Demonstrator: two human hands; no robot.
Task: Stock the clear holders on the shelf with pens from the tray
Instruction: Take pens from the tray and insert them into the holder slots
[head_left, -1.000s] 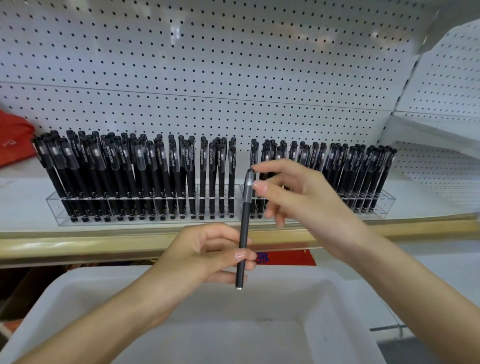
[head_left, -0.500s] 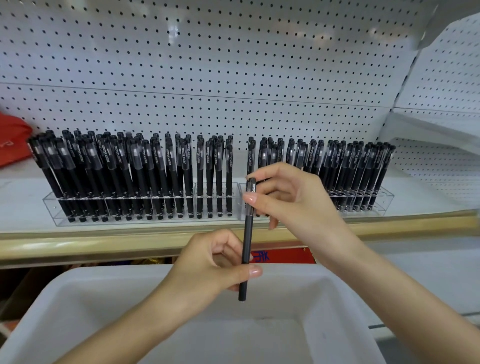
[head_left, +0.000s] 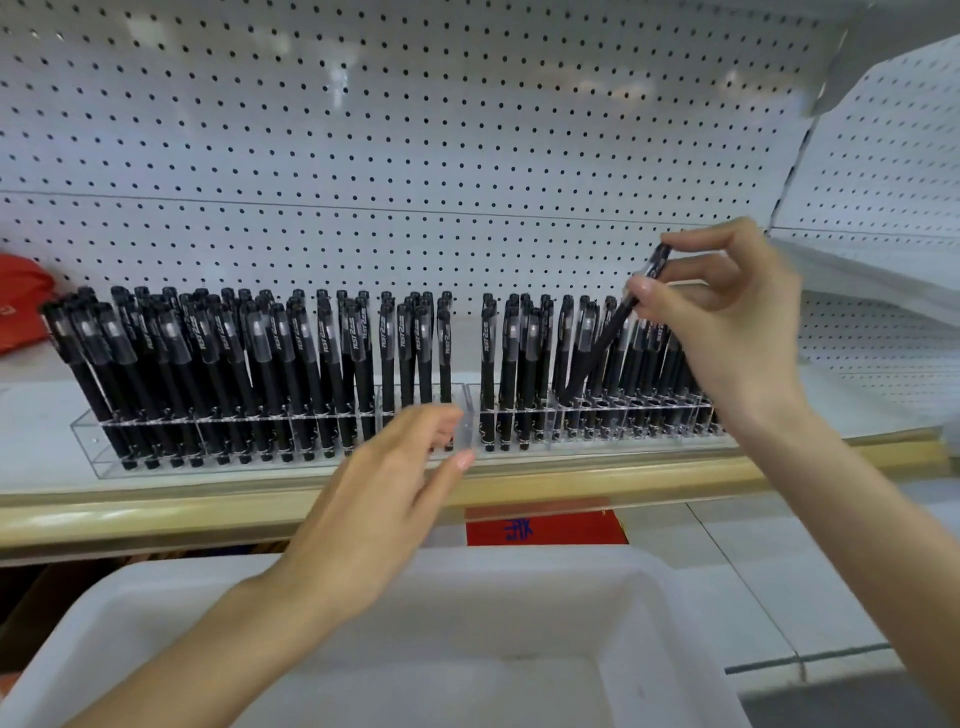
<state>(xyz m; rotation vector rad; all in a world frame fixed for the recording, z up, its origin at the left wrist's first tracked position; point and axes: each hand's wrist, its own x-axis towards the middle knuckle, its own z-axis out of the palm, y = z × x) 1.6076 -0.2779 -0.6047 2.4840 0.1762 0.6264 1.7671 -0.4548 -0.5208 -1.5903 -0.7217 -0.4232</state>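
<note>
**Shelf.** Two clear holders are set end to end along the front edge of the shelf, the left holder and the right holder. Both are filled with upright black capped pens: one row in the left holder, another in the right. A narrow gap is noted between the two rows, at the point where the holders meet. A white pegboard panel stands behind them.

**Right hand.** The right hand is raised over the right holder. A single black pen is pinched near its cap between the thumb and fingertips, the remaining fingers being curled. The pen is tilted, cap up and towards the right end of the shelf, with its lower end down among the standing pens at the top of the right holder. Whether the tip is seated in a slot cannot be determined.

**Left hand.** The left hand is held in front of the shelf's front edge, below the junction of the holders. Its fingers are loosely extended and nothing is held.

**Other items.** A white tray lies below the shelf, under both forearms. A red object is recorded at the left end of the shelf, and a red label under the front edge.
</note>
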